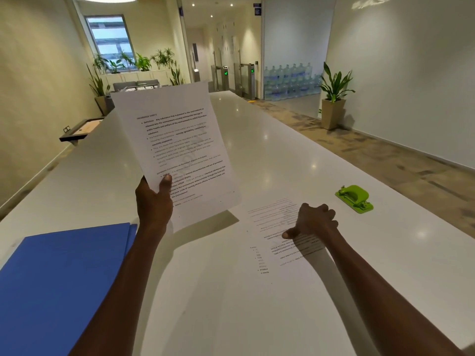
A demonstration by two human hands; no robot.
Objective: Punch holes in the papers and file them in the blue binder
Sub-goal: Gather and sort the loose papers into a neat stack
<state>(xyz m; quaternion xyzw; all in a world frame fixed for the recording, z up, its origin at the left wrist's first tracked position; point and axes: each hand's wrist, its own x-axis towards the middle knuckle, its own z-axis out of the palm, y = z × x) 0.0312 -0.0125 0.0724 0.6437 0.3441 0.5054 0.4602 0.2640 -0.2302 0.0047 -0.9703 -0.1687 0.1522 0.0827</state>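
Observation:
My left hand [154, 199] holds a printed sheet [177, 140] up in the air, pinching its lower left corner between thumb and fingers. More printed papers [272, 253] lie flat on the white table [270, 150] in front of me. My right hand [313, 222] rests on their right part with fingers curled and the thumb stretched left on the page; whether it grips a sheet is not visible. The blue binder [64, 278] lies closed at the near left. A green hole punch [354, 199] sits to the right, beyond my right hand.
The long white table runs far ahead. A dark-framed tray [79, 129] juts out at the left wall. Potted plants [334, 98] stand on the floor to the right and at the far end, near stacked water bottles [290, 80].

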